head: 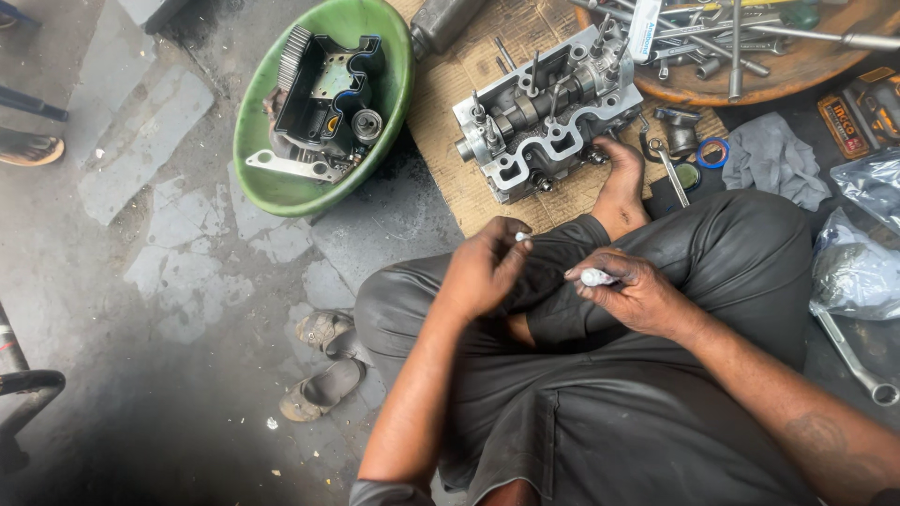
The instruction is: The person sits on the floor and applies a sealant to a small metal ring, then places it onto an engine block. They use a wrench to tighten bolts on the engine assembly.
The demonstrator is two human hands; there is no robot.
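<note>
I sit cross-legged on the ground. My left hand (486, 267) hovers over my lap, its fingertips pinched on a tiny white cap (521, 237). My right hand (636, 290) is closed around a small white tube (597, 277) whose tip points left toward the other hand. The two hands are a short gap apart. Just beyond my bare foot (621, 183) a grey metal cylinder head (539, 117) with studs and valve parts lies on a sheet of brown cardboard (441, 112).
A green plastic basin (272, 183) with a black cover, a gear and small parts sits at the left. A round tray (797, 66) of sockets and tools is at the top right. A grey rag (773, 159), plastic bags (858, 272), a wrench (853, 361) and sandals (323, 375) lie around.
</note>
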